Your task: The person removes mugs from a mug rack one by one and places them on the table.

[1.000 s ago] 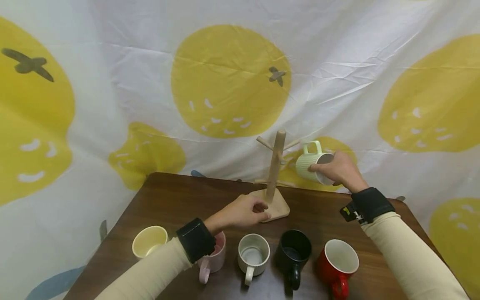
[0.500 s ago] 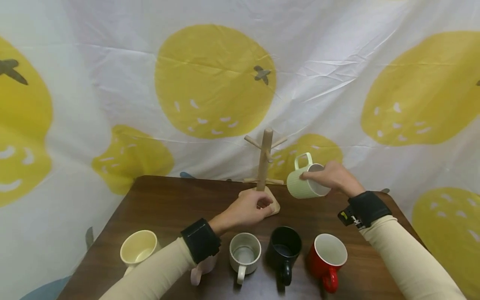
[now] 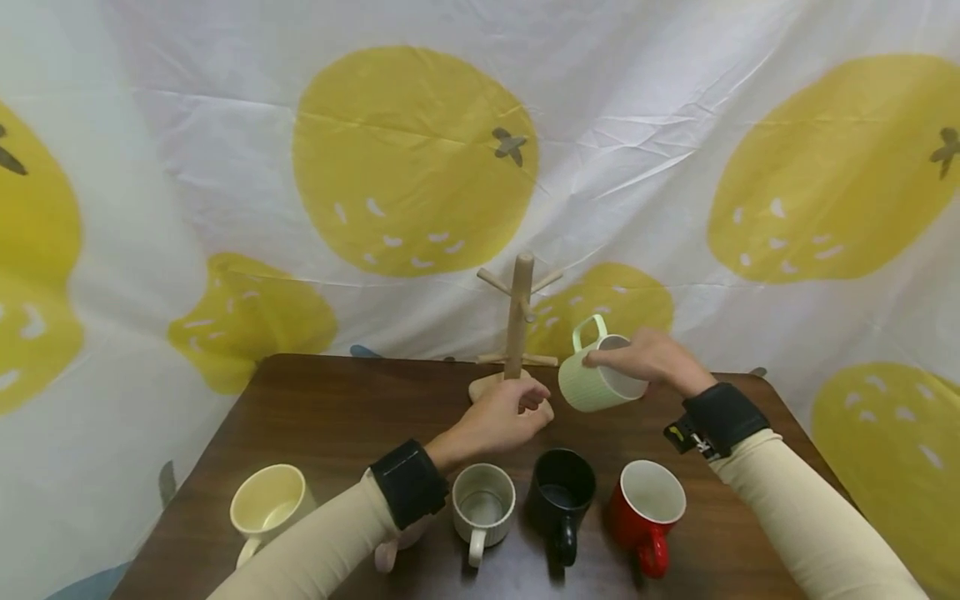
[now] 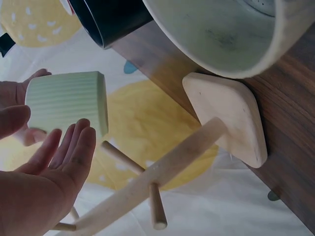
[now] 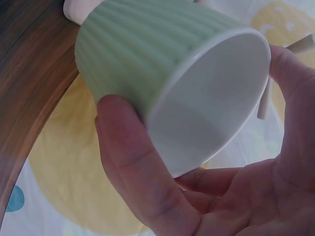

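Note:
Ridged and pale green, a mug (image 3: 587,383) is gripped by my right hand (image 3: 658,360), thumb and fingers spread around its rim. It is off the table, on its side, mouth toward the right hand and handle pointing up. Just left of it stands a wooden mug tree (image 3: 517,312) with bare pegs. My left hand (image 3: 504,421) hovers before the tree's base, fingers loosely bent around nothing. From the left wrist, the left fingers (image 4: 81,147) overlap the lower side of the green mug (image 4: 66,101). The right wrist view shows its white inside.
Along the table's (image 3: 337,417) near side sit a yellow mug (image 3: 262,500), a pink mug (image 3: 386,554) partly under the left forearm, a ribbed off-white mug (image 3: 483,500), a black mug (image 3: 561,492) and a red mug (image 3: 633,517). A lemon-print cloth (image 3: 600,167) hangs behind.
The right hand has lowered the green mug and tipped its handle toward the left. The left hand has shifted slightly relative to the tree's base. The head view has turned a little right.

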`<action>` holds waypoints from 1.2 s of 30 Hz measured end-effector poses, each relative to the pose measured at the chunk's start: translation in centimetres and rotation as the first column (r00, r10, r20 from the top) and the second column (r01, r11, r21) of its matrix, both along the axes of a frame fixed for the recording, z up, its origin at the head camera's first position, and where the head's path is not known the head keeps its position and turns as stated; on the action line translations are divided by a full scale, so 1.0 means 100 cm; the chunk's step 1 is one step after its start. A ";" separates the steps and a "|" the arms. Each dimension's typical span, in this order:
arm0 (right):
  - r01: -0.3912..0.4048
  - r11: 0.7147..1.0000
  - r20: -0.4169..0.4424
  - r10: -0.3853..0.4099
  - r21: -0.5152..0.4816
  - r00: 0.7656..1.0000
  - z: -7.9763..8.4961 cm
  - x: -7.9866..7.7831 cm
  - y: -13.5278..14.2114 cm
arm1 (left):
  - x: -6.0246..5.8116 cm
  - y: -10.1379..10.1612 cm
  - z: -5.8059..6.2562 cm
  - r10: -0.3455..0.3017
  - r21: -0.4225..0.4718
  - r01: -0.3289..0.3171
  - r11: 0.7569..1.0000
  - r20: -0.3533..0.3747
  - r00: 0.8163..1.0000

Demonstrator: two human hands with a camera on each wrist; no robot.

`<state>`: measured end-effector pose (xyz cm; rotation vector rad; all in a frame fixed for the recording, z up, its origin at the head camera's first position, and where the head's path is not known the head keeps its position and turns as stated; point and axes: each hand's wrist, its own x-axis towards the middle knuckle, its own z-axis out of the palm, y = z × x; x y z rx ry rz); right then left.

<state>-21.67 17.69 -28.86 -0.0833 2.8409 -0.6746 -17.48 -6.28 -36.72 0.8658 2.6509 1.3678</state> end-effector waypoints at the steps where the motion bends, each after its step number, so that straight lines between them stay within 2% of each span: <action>1: -0.003 1.000 0.001 0.003 0.009 1.000 0.000 0.001 -0.001 | 0.000 0.001 0.000 0.003 0.007 -0.003 1.000 0.006 1.000; 5: -0.011 1.000 0.007 0.011 0.020 1.000 0.000 0.003 -0.003 | -0.001 0.007 -0.003 0.007 0.010 -0.007 1.000 0.004 1.000; 11: -0.004 1.000 0.024 0.004 0.007 1.000 -0.001 0.004 -0.007 | 0.000 0.016 -0.006 0.038 -0.018 -0.039 0.999 -0.061 0.997; 18: 0.024 0.999 0.063 -0.022 -0.036 0.998 -0.002 0.006 -0.014 | 0.002 0.023 -0.009 0.075 -0.010 -0.077 0.997 -0.126 0.989; 23: 0.031 0.995 0.103 -0.021 -0.099 0.994 0.001 0.009 -0.020 | 0.002 0.029 -0.012 0.102 0.010 -0.101 0.995 -0.155 0.983; 30: 0.035 0.992 0.138 -0.018 -0.122 0.990 0.000 0.008 -0.027 | 0.004 0.040 -0.018 0.159 0.074 -0.148 0.986 -0.173 0.972; 36: 0.033 0.981 0.159 -0.002 -0.190 0.987 0.001 0.008 -0.036 | 0.001 0.046 -0.024 0.207 0.103 -0.191 0.976 -0.189 0.960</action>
